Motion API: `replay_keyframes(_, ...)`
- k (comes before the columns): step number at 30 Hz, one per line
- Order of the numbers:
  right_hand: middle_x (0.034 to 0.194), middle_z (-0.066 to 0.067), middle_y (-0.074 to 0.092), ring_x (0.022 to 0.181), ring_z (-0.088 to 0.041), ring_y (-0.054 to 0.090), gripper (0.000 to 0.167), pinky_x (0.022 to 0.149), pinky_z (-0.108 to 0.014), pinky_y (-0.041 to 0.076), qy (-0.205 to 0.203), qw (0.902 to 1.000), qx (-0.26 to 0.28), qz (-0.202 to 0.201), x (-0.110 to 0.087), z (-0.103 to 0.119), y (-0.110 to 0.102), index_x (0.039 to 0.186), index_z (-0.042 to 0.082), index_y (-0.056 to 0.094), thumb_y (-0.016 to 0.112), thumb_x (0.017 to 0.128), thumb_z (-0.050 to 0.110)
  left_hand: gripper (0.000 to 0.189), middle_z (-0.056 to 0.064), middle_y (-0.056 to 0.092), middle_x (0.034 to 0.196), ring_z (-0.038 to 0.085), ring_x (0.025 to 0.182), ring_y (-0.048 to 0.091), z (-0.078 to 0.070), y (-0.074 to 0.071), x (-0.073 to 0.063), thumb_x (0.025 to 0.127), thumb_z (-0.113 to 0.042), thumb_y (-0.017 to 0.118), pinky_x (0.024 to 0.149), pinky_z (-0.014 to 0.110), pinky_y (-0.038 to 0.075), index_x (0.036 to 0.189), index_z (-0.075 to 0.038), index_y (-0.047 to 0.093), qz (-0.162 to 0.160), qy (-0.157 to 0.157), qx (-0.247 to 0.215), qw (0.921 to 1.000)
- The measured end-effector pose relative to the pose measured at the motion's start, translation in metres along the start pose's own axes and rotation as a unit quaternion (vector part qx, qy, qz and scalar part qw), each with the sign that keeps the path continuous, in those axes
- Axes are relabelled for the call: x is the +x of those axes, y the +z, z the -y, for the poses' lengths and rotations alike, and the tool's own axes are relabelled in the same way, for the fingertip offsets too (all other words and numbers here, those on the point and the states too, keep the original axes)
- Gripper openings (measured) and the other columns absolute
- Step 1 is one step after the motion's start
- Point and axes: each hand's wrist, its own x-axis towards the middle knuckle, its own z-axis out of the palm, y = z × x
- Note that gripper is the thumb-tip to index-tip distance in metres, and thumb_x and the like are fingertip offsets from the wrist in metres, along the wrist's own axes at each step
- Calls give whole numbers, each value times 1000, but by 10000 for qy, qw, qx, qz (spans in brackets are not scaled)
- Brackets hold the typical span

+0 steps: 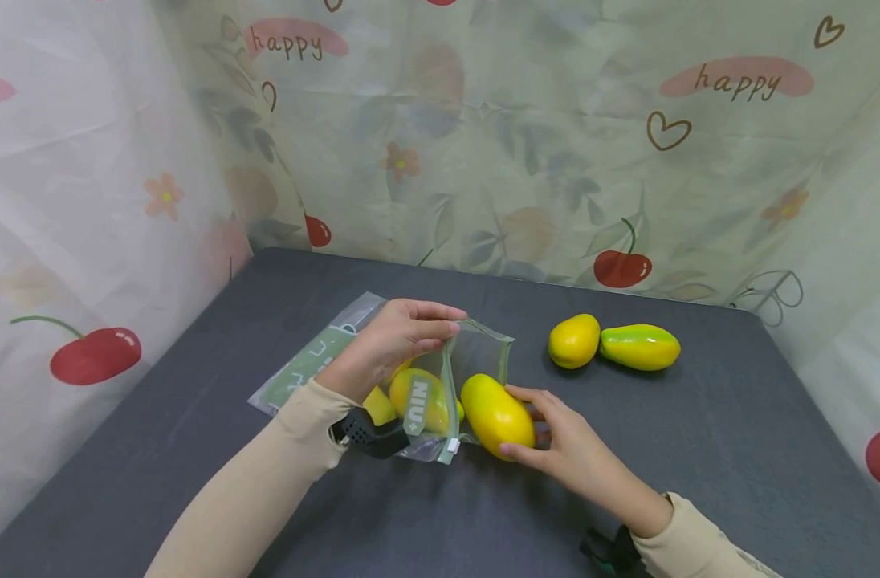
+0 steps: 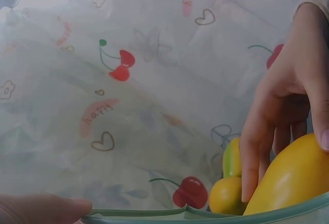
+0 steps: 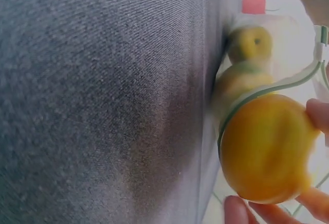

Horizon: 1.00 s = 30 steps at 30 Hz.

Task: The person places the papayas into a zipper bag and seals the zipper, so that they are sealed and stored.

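Note:
A clear zip bag [image 1: 450, 377] with green print lies on the table, its mouth held apart toward the right. My left hand [image 1: 393, 341] pinches the upper rim of that mouth between thumb and fingers. Inside the bag, yellow fruits [image 3: 249, 44] show through the plastic. With thumb and fingers spread around it, my right hand [image 1: 566, 437] holds a large yellow mango [image 1: 498, 417] right at the opening. In the right wrist view, the mango's rounded end overlaps the bag's green rim. The left wrist view shows it just beyond the rim.
A rounder yellow fruit [image 1: 573, 341] and a longer yellow-green fruit [image 1: 640, 347] lie side by side at the back right of the dark grey table [image 1: 700, 449]. Printed curtains [image 1: 483, 160] stand around the table's back and sides. A thin cable [image 1: 776, 293] hangs by the back right corner.

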Motion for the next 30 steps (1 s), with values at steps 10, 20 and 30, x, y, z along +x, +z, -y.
replay_keyframes(10, 126, -8, 55, 106, -23, 62, 68, 83, -32, 56, 95, 9996, 259, -87, 7, 3, 5, 134, 13, 49, 79, 79, 39, 28, 14, 59, 131, 15, 96, 59, -1, 1, 0, 93, -10, 65, 90, 26, 51, 120, -3, 67, 18, -16, 73, 10000)
replay_keyframes(20, 118, -9, 52, 106, -25, 63, 65, 84, -30, 56, -298, 9991, 312, 39, 7, 4, 10, 141, 9, 48, 77, 83, 21, 29, 14, 60, 130, 14, 94, 60, 0, 1, 1, 93, -10, 64, 87, 24, 52, 120, -2, 66, 77, 67, 64, 9999)
replay_keyframes(30, 119, -10, 52, 106, -28, 62, 56, 83, -25, 56, -566, 9978, 328, -41, 10, 3, 18, 134, 7, 52, 75, 82, 7, 29, 11, 62, 128, 13, 96, 61, -1, 1, 0, 93, -9, 64, 91, 27, 52, 120, -2, 66, 42, 21, 46, 10000)
